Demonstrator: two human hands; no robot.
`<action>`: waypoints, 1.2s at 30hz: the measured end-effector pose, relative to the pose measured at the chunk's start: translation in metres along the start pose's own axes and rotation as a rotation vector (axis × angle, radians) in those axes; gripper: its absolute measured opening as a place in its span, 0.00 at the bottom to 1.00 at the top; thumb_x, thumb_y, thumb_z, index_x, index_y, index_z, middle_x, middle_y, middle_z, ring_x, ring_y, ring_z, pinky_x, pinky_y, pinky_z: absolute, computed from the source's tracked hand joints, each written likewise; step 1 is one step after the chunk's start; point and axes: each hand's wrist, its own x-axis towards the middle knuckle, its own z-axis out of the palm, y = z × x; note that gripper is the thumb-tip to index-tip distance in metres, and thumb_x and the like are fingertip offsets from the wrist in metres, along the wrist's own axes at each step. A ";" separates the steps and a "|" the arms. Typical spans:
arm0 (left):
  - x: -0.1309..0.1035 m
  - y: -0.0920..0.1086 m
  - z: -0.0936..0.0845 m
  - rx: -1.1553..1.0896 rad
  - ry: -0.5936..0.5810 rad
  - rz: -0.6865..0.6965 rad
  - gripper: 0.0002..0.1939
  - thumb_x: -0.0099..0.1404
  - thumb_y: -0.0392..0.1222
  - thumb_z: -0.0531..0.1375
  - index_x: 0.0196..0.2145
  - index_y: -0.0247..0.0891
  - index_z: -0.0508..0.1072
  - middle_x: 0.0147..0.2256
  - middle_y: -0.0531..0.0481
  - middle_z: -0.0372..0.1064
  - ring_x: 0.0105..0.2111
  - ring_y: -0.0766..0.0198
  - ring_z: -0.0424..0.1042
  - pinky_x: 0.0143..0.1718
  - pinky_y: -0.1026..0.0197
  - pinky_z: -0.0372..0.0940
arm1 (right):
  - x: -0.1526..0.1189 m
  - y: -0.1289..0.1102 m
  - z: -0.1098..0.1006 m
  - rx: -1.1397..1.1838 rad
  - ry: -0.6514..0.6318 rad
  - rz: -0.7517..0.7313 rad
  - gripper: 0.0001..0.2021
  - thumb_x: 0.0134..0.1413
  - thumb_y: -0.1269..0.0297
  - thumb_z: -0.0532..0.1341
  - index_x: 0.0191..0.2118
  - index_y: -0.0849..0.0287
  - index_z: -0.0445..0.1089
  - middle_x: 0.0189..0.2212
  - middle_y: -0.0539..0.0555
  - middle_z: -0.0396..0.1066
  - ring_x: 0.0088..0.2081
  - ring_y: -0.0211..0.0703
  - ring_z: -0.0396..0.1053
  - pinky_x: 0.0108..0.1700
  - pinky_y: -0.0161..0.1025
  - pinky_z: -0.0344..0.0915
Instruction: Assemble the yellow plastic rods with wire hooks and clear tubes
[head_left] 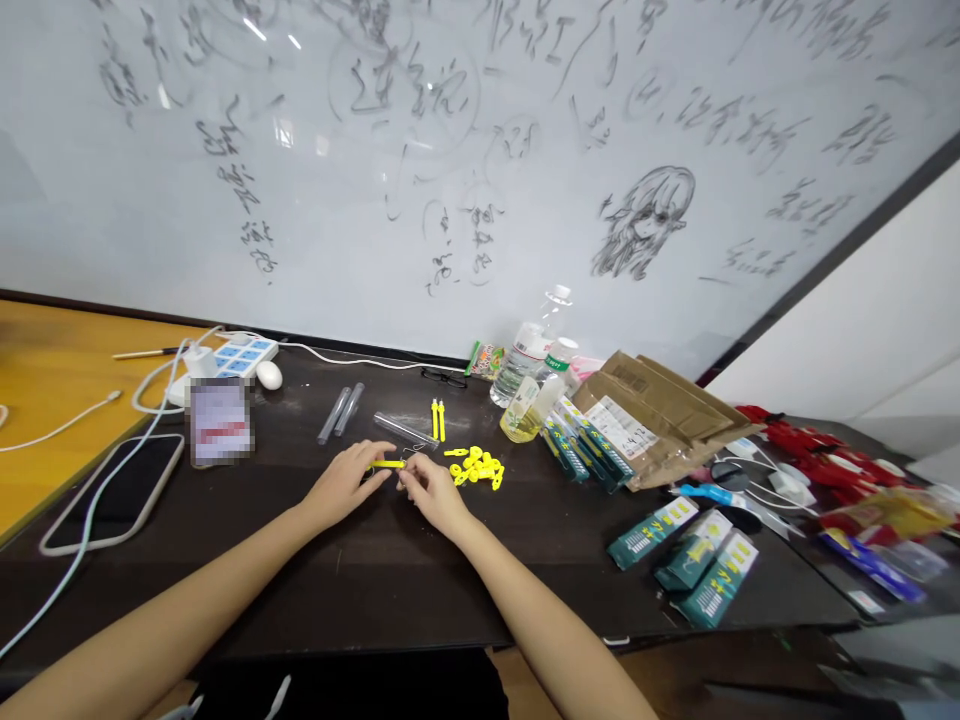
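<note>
A thin yellow plastic stick (pixel 388 464) lies level between my two hands, just above the dark table. My left hand (pixel 346 488) pinches its left end. The fingertips of my right hand (pixel 435 493) are pinched together at its other end; a thin wire-like bit shows beside them, too small to make out. Right of my right hand is a heap of small yellow plastic pieces (pixel 480 468), some ring-shaped. Two more yellow sticks (pixel 439 420) stand out just beyond the hands, next to a clear tube (pixel 403 430). Another pair of clear tubes (pixel 341 411) lies farther left.
Bottles (pixel 525 365) stand at the back, beside a brown cardboard package (pixel 660 415). Green boxes (pixel 705 565) lie to the right. On the left are a phone (pixel 112 495), a blurred-out object (pixel 219 422), a power strip (pixel 240 355) and loose white cables. A whiteboard (pixel 300 230) rises behind.
</note>
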 end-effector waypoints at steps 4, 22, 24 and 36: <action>-0.002 -0.008 0.004 -0.031 -0.138 0.044 0.16 0.67 0.44 0.47 0.48 0.44 0.69 0.41 0.48 0.68 0.41 0.59 0.67 0.45 0.61 0.58 | 0.000 0.004 -0.002 0.012 -0.013 0.029 0.08 0.56 0.60 0.53 0.28 0.55 0.61 0.22 0.46 0.66 0.24 0.36 0.61 0.29 0.32 0.57; -0.010 0.004 0.014 0.264 -0.196 0.089 0.17 0.63 0.56 0.52 0.40 0.43 0.71 0.34 0.49 0.73 0.33 0.60 0.72 0.31 0.66 0.58 | 0.006 0.008 0.008 0.315 -0.130 0.238 0.17 0.54 0.49 0.53 0.24 0.57 0.54 0.15 0.42 0.52 0.16 0.28 0.48 0.16 0.27 0.46; -0.010 0.007 0.013 0.350 -0.242 0.112 0.20 0.62 0.58 0.52 0.42 0.43 0.70 0.36 0.49 0.73 0.34 0.59 0.72 0.32 0.65 0.59 | 0.005 0.007 0.009 0.300 -0.139 0.237 0.17 0.54 0.50 0.53 0.24 0.58 0.54 0.16 0.42 0.52 0.16 0.28 0.48 0.16 0.26 0.47; -0.009 0.010 0.018 0.532 -0.292 0.036 0.26 0.61 0.65 0.47 0.39 0.40 0.70 0.29 0.49 0.74 0.29 0.60 0.73 0.26 0.66 0.55 | 0.008 0.009 0.012 0.364 -0.112 0.270 0.14 0.52 0.53 0.55 0.25 0.56 0.53 0.13 0.39 0.51 0.14 0.28 0.47 0.16 0.26 0.46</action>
